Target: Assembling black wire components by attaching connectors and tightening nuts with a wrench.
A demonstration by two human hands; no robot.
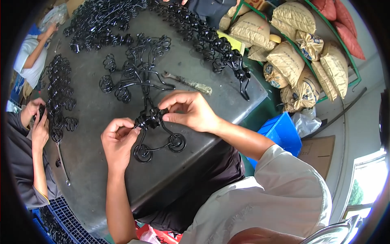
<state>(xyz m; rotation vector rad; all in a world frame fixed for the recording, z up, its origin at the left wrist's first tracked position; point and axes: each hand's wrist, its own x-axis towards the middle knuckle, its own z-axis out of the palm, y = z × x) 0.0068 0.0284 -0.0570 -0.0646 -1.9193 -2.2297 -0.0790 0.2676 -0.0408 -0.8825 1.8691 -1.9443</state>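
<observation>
Grey metal tabletop [93, 118] strewn with black wire scrollwork pieces [134, 73], a worn wrench [187, 82] among them; tan stuffed sacks [292, 53] stacked on a green rack beyond, a blue crate [282, 132] on the floor. Black coiled wire ornament [156, 136], spirals curling at its lower ends, raised just above the tabletop's near edge. Pinched at its knotted centre by left hand [118, 140] and right hand [191, 110], fingertips closed on the wire.

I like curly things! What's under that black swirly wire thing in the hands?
Under the black wire piece lies the grey table. Both hands' fingers cover its knotted middle, hiding that part.
</observation>
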